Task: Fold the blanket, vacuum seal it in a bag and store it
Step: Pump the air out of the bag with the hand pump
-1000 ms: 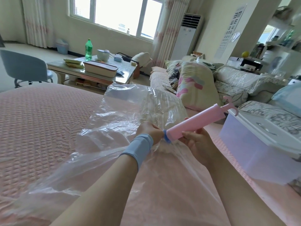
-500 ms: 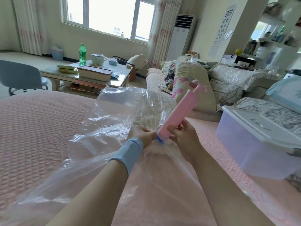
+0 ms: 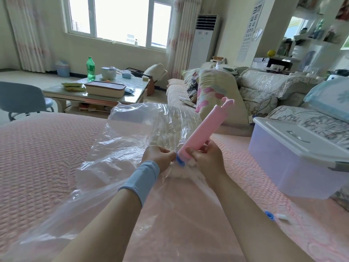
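A clear plastic vacuum bag (image 3: 120, 157) lies puffed up on the pink bed cover, with the pale blanket (image 3: 170, 129) showing through its far part. A pink hand pump (image 3: 203, 131) stands tilted up and to the right, its blue base (image 3: 180, 161) set against the bag. My left hand (image 3: 157, 157), with a blue wristband, pinches the bag at the pump's base. My right hand (image 3: 206, 157) grips the pump's lower barrel.
A translucent storage box (image 3: 294, 163) with a white lid sits on the bed at the right. A small blue cap (image 3: 270, 215) lies on the cover near it. Beyond are a sofa with pillows (image 3: 213, 91), a coffee table (image 3: 98, 91) and a blue chair (image 3: 20, 97).
The pump swung from lying nearly flat to a steeper tilt, with its base at the bag. Both hands stayed at the base.
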Action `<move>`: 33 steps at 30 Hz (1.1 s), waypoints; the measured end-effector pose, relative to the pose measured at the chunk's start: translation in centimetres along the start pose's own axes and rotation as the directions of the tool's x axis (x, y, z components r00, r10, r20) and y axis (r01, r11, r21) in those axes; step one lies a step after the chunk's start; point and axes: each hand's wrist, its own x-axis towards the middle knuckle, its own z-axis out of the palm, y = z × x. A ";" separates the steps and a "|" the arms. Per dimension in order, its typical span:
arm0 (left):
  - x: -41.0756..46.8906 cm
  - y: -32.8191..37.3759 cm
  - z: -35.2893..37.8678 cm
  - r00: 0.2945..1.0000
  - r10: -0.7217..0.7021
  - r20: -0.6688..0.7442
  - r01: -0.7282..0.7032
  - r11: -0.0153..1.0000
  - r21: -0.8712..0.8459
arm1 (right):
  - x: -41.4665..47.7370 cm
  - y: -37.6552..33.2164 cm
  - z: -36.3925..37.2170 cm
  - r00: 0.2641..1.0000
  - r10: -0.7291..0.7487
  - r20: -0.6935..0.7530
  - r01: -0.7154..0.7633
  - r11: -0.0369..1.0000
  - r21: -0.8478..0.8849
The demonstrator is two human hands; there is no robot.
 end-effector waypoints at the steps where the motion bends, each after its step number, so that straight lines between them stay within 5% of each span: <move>1: 0.0 0.0 0.0 1.000 0.007 0.006 -0.007 1.000 0.000 | -0.1 -0.1 0.1 1.000 -0.001 -0.015 0.001 1.000 0.009; 10: -0.3 0.1 -0.1 1.000 0.004 0.005 -0.004 1.000 0.026 | -0.5 -0.6 2.0 0.996 0.090 -0.006 -0.089 0.992 0.084; 16: -0.1 -0.1 -0.4 1.000 -0.010 0.023 0.010 1.000 -0.016 | 0.3 -0.5 2.0 0.952 0.299 -0.064 -0.266 0.914 0.308; 23: 0.4 -0.7 -0.3 0.999 -0.050 0.011 0.050 0.998 -0.031 | -0.3 0.1 0.6 0.974 0.212 0.078 -0.226 0.916 0.330; 33: 0.2 -0.7 -0.2 0.999 -0.051 0.001 0.051 0.999 -0.009 | -0.6 0.4 -0.1 0.992 0.071 0.103 -0.095 0.962 0.254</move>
